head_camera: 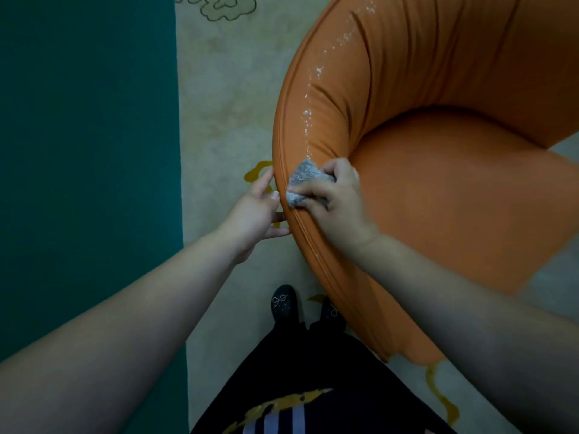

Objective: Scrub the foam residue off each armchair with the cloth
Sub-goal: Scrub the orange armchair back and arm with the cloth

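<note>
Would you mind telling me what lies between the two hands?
In the head view, only the armchair's piped orange rim separates the left hand from the right hand gripping the cloth.

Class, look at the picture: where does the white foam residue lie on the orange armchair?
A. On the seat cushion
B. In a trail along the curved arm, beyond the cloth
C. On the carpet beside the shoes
B: white foam residue speckles the armchair arm's curve, running away from the cloth in the right hand.
</note>
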